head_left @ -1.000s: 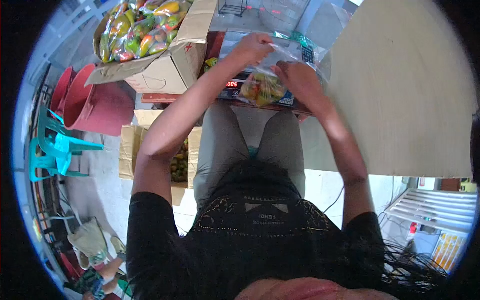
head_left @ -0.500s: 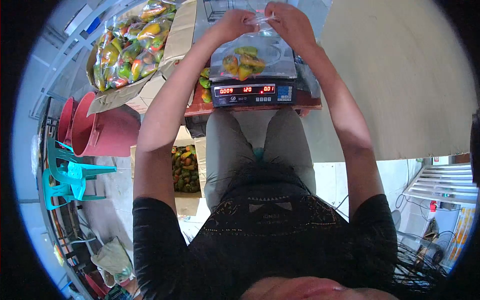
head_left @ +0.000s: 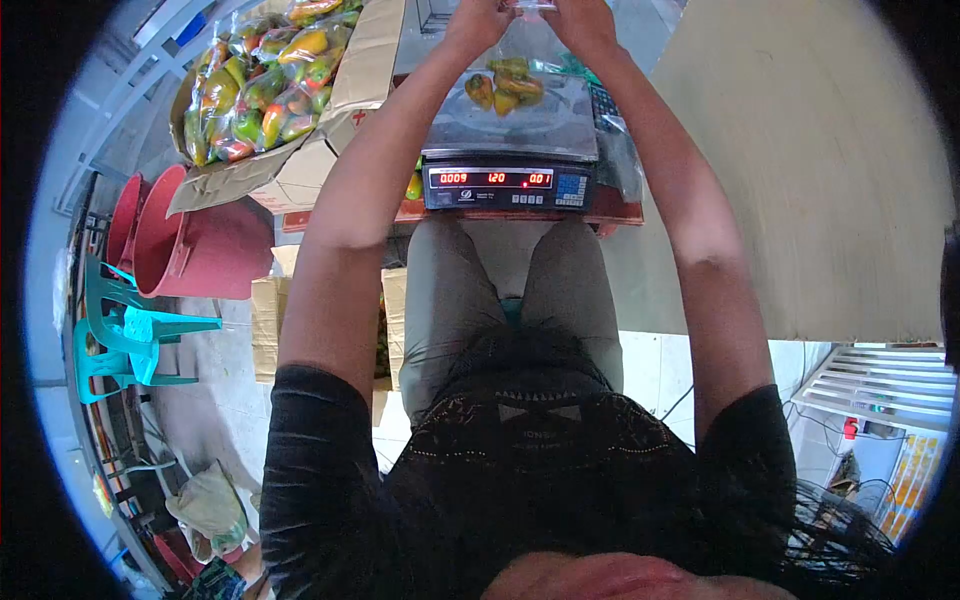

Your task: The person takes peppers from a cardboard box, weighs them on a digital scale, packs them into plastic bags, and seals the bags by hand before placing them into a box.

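At the top edge of the view, my left hand (head_left: pixel 482 22) and my right hand (head_left: pixel 582 22) grip the top of a clear plastic bag, a short distance apart. Several yellow-green and orange peppers (head_left: pixel 508 88) hang in the bag's lower part, above the metal plate of a digital scale (head_left: pixel 510 184). Red digits on its display read 0.009, 1.20 and 0.01. The fingertips of both hands are partly cut off by the frame.
An open cardboard box (head_left: pixel 365 70) of bagged peppers (head_left: pixel 262 85) stands at the upper left. Red tubs (head_left: pixel 220 240) and turquoise chairs (head_left: pixel 125 325) are at the left. A large tan board (head_left: pixel 800 180) lies at the right. Another box (head_left: pixel 268 325) sits by my legs.
Both hands have drawn the bag off to the far side, up and away from my body, with the peppers hanging in it. The scale, hidden behind the bag at first, now shows.
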Demonstrator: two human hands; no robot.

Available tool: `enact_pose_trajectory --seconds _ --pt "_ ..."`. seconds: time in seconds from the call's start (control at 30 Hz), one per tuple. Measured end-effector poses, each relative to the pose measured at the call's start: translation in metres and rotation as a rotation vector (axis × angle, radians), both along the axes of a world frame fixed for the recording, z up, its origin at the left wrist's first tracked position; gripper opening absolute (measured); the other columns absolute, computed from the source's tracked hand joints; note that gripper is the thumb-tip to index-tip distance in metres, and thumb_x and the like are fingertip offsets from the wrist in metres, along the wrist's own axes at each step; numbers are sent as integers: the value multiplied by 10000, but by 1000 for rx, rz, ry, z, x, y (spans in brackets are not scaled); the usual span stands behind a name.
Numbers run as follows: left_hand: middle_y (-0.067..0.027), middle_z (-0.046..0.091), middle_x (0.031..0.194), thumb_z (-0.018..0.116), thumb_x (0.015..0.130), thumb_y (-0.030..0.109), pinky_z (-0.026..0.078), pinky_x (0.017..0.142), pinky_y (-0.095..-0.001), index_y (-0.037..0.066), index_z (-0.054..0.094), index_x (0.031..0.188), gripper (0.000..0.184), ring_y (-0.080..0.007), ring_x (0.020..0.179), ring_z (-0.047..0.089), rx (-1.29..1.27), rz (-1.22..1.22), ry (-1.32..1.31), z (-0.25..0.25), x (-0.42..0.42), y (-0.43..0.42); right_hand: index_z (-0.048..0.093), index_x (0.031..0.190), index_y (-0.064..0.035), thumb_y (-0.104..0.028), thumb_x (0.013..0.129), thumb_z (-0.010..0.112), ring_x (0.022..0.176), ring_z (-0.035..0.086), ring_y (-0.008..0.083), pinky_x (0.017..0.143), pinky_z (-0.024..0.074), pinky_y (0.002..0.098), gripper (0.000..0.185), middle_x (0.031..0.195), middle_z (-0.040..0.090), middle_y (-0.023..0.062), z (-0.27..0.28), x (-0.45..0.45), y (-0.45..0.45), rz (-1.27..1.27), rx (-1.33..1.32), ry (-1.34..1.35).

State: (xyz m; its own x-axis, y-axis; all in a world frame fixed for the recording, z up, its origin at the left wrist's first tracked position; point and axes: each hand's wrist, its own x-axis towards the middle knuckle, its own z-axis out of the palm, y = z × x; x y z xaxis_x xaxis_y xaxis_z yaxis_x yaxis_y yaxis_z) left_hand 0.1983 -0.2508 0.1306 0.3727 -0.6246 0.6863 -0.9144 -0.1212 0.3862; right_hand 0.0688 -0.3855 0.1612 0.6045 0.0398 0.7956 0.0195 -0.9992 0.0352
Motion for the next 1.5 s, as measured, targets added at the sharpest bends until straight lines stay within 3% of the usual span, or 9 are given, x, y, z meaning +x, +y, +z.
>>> enact_pose_trajectory --seconds 0.1,0.2,0.23,0.3,0.4,0.73,0.9,1.2,1.5 --pt "-228 586 735 561 781 168 429 648 -499 16 598 785 156 -426 748 574 -40 16 75 -4 -6 -1 634 805 -55 -85 690 649 801 574 378 754 459 487 120 792 597 176 -9 5 -4 -92 -1 56" --pt "-145 635 773 623 855 345 460 655 -403 55 640 920 297 -304 711 610 106 3 114 -27 -1 5 644 918 -94 -125 705 658 901 563 362 783 456 485 215 884 602 189 -39 -3 -11 -7 -81 59" --pt "-148 651 818 618 852 335 474 687 -425 81 660 938 271 -319 765 623 155 70 107 -27 -12 9 645 967 -112 -140 711 662 948 557 354 794 454 485 258 927 604 194 -44 -9 -9 45 -120 50" --pt "-152 682 907 608 846 315 502 753 -470 134 700 975 240 -350 872 649 252 200 90 -31 -38 19 646 883 -83 -159 765 645 883 569 342 735 451 461 141 864 603 151 -47 -21 8 -49 -144 173" --pt "-117 689 914 611 842 339 506 762 -468 183 701 983 229 -345 867 650 262 158 112 -54 -42 25 679 830 -86 -176 765 657 877 569 325 725 441 450 113 859 620 117 -52 -33 25 -137 -223 244" --pt "-163 655 906 610 828 314 492 760 -489 113 667 923 230 -362 895 627 259 112 159 -82 -48 43 728 797 -146 -132 709 664 957 546 271 800 366 429 109 854 669 74 -63 -46 50 -178 -227 279" --pt "-169 616 924 678 785 266 481 768 -460 51 609 971 292 -370 889 606 202 119 78 -95 -61 49 721 845 -167 -138 710 667 971 549 271 803 359 442 149 848 657 59 -76 -46 49 -186 -232 331" --pt "-135 581 1030 788 652 307 498 836 -456 123 617 1043 464 -345 973 602 230 171 90 -91 -75 57 673 998 -221 -263 674 759 1002 546 268 835 357 453 338 936 651 40 -80 -49 54 -197 -211 414" --pt "-149 546 1067 751 724 283 484 849 -452 89 535 1162 525 -357 1010 581 307 300 34 -87 -89 74 615 1113 -215 -318 662 790 1070 543 287 902 379 500 494 1023 652 86 -71 -53 42 -151 43 512"
